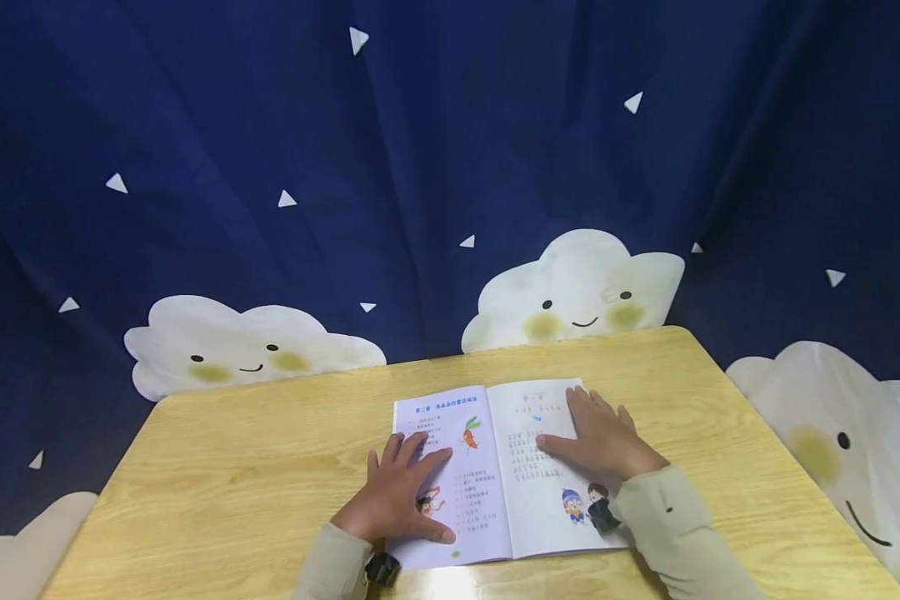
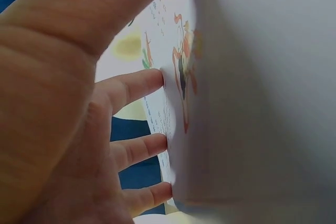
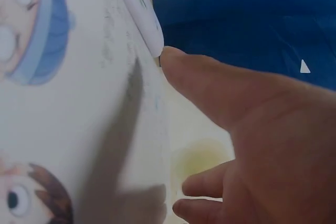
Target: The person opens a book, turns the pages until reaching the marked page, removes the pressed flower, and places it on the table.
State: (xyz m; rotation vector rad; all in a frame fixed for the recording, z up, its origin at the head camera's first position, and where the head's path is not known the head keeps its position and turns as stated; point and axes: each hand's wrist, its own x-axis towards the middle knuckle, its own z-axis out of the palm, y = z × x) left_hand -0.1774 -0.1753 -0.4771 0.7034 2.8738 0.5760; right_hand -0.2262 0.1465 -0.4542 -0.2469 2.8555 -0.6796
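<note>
An open book [image 1: 521, 517] lies on the wooden table, with printed text and small cartoon pictures on both pages. My left hand [image 1: 397, 492] rests on the left page with fingers spread; in the left wrist view its fingertips [image 2: 157, 142] touch the paper beside an orange drawing [image 2: 184, 72]. Over the right page is my right hand [image 1: 600, 429], its thumb stretched toward the middle and its other fingers near the outer top edge. A cartoon head in a blue hat [image 3: 44, 30] shows large in the right wrist view.
The light wooden table [image 1: 255, 467] extends to both sides of the book. Behind it hangs a dark blue curtain [image 1: 390, 167] with white triangles and smiling clouds [image 1: 585, 287]. Dark wrist devices [image 1: 382, 568] sit at both cuffs.
</note>
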